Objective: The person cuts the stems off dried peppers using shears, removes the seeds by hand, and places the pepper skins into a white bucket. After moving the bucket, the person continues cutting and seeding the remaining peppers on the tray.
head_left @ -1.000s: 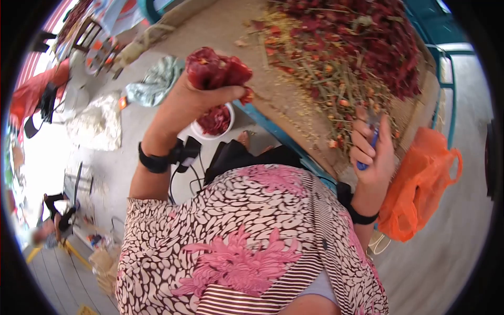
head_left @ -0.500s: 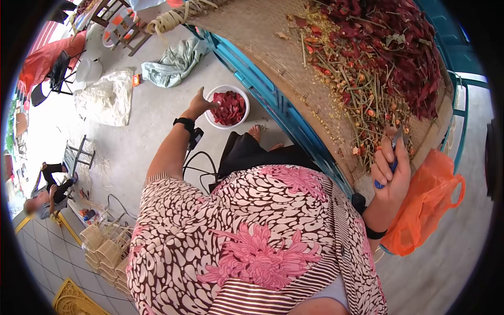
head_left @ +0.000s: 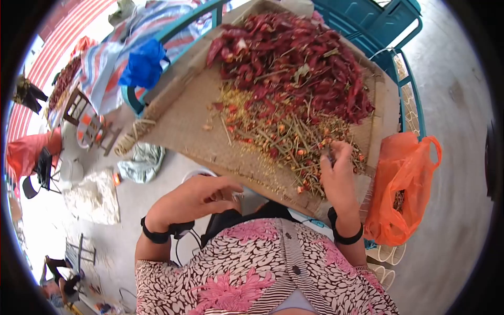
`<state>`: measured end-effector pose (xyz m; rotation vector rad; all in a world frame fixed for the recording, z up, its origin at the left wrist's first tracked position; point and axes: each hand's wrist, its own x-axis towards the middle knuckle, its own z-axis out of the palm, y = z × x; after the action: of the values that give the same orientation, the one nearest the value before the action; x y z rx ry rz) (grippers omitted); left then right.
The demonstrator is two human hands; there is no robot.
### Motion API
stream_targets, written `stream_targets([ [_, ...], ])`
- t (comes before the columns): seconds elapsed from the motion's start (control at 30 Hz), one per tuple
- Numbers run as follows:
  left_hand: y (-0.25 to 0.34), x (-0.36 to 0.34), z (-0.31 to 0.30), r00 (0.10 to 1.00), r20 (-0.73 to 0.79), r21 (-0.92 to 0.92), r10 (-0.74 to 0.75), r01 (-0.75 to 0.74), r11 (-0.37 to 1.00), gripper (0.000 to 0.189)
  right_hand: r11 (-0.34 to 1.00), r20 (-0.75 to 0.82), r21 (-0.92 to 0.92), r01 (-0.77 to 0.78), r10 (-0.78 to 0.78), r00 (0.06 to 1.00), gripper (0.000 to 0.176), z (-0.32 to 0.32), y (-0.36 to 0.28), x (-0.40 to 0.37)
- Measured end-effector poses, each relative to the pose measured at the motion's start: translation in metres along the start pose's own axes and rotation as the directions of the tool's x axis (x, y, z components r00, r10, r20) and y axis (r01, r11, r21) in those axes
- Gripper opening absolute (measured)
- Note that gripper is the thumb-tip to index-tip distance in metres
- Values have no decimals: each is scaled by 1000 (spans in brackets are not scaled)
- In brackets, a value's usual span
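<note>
My left hand (head_left: 202, 197) hovers at the near edge of a woven tray (head_left: 184, 118), its fingers loosely apart and holding nothing. Beneath it, a white bowl (head_left: 197, 172) is mostly hidden. My right hand (head_left: 340, 176) is closed on scissors (head_left: 331, 156); only a bit of dark metal shows now, the blue handles being covered. It reaches into a heap of cut chilli stems and caps (head_left: 283, 144) on the tray. Dried red chillies (head_left: 294, 58) are piled behind, and loose yellow seeds (head_left: 235, 102) lie to the left.
An orange plastic bag (head_left: 391, 184) hangs right of the tray. Teal metal rails (head_left: 404, 79) surround the tray, with a blue bag (head_left: 144, 64) on the left one. Green cloth (head_left: 142, 164) and a pale sack (head_left: 93, 197) lie on the floor. Another person (head_left: 58, 286) sits at lower left.
My view has swung toward the tray. My left hand has come up from beside the bowl of red chillies to the tray's edge. My right hand has lowered the scissors into the stems.
</note>
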<state>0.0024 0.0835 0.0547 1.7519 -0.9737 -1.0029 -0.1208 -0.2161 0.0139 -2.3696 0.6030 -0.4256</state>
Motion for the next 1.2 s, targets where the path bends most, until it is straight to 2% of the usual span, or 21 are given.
stream_targets([
  [0.1, 40, 26, -15, 996, -51, 386, 77, -52, 921, 30, 981, 212, -50, -185, 192, 958, 42, -13, -24, 2],
  [0.2, 44, 68, -41, 996, -83, 691, 42, 27, 722, 32, 984, 252, -153, 95, -54, 966, 45, -9, -7, -1],
  [0.23, 49, 83, -52, 993, -113, 753, -13, 94, 652, 33, 976, 263, -160, 146, -100, 960, 50, -9, -6, -2],
  [0.27, 52, 99, -65, 987, -150, 805, -64, 160, 572, 34, 984, 282, -165, 73, -24, 959, 51, -11, -11, -3],
  [0.33, 38, 132, -96, 960, -275, 815, -51, 261, 517, 34, 981, 319, -179, -69, 124, 940, 52, -16, -24, -6],
  [0.37, 26, 152, -112, 914, -406, 796, -16, 362, 484, 37, 979, 259, -185, -82, 129, 957, 51, -8, -15, -9],
  [0.4, 11, 168, -126, 850, -527, 762, 24, 459, 458, 41, 982, 279, -178, -66, 114, 954, 51, -11, -18, -11],
  [0.5, -18, 196, -153, 632, -748, 624, 205, 563, 542, 53, 991, 347, -131, -26, 70, 935, 47, -21, -30, -17],
  [0.6, -40, 207, -167, 712, -651, 730, 264, 492, 474, 47, 994, 349, -112, -2, 41, 936, 45, -22, -30, -23],
  [0.63, -46, 207, -162, 711, -615, 773, 342, 457, 440, 45, 996, 337, -87, 10, 20, 941, 43, -22, -30, -24],
  [0.73, -55, 216, -161, 831, -509, 809, 225, 374, 453, 45, 997, 347, -63, -51, 69, 935, 44, -27, -31, -24],
  [0.83, -80, 214, -123, 814, -482, 750, 324, 191, 634, 39, 999, 311, -46, -5, 19, 950, 45, -26, -28, -25],
  [0.93, -57, 191, -94, 839, -419, 747, 348, 100, 657, 55, 1000, 317, -8, 30, -26, 948, 45, -24, -27, -25],
  [0.97, -60, 189, -93, 850, -338, 722, 405, -42, 690, 59, 997, 289, -2, 79, -75, 954, 45, -20, -25, -26],
  [1.03, -37, 171, -81, 890, -270, 748, 368, -47, 662, 58, 986, 239, 2, 168, -164, 957, 46, -14, -20, -26],
  [1.07, -28, 164, -76, 907, -234, 760, 350, -53, 647, 57, 993, 271, -2, 118, -113, 956, 46, -17, -25, -25],
  [1.1, -31, 162, -71, 827, -274, 729, 491, -154, 667, 49, 998, 301, -8, 67, -61, 952, 46, -21, -33, -24],
  [1.13, -17, 152, -66, 859, -298, 653, 415, -133, 745, 45, 1000, 326, -15, 19, -13, 945, 46, -23, -37, -22],
  [1.2, 23, 129, -56, 909, -324, 490, 262, -76, 869, 37, 999, 270, 35, 32, -40, 962, 45, -22, -38, -22],
])
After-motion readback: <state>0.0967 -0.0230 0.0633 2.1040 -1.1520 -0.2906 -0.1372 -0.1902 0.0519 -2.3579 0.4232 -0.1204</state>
